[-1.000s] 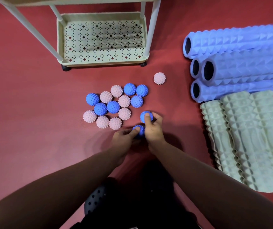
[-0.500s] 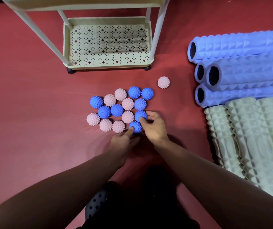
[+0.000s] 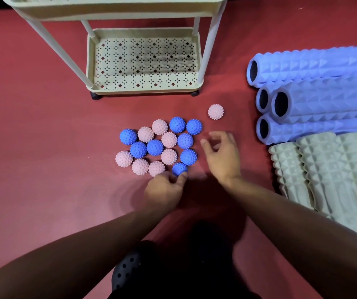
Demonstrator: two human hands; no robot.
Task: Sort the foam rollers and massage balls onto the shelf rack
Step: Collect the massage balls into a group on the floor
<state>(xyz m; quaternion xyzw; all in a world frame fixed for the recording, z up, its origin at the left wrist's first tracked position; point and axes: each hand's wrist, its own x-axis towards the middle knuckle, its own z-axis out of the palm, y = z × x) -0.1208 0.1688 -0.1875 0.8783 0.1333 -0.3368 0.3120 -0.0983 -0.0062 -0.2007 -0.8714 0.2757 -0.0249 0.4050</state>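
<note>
A cluster of spiky massage balls (image 3: 154,147), blue and pink, lies on the red mat. One pink ball (image 3: 215,112) sits apart to the upper right. My left hand (image 3: 164,188) touches the nearest blue ball (image 3: 178,168) with thumb and fingertips at the cluster's near edge. My right hand (image 3: 223,156) hovers just right of the cluster, fingers loosely curled, holding nothing. The cream shelf rack (image 3: 196,88) stands beyond the balls with a perforated bottom shelf. Several blue foam rollers (image 3: 324,67) and cream foam rollers (image 3: 328,169) lie at the right.
The rack's upper shelf (image 3: 117,11) overhangs the top of the view, on slanted white posts and small black wheels. A black perforated shoe (image 3: 127,268) is at the bottom centre. Red mat (image 3: 43,147) stretches to the left.
Both hands pushed two blue balls up into the cluster. My right hand has let go of its ball and pulled away to the right; my left hand stays against the nearest blue ball.
</note>
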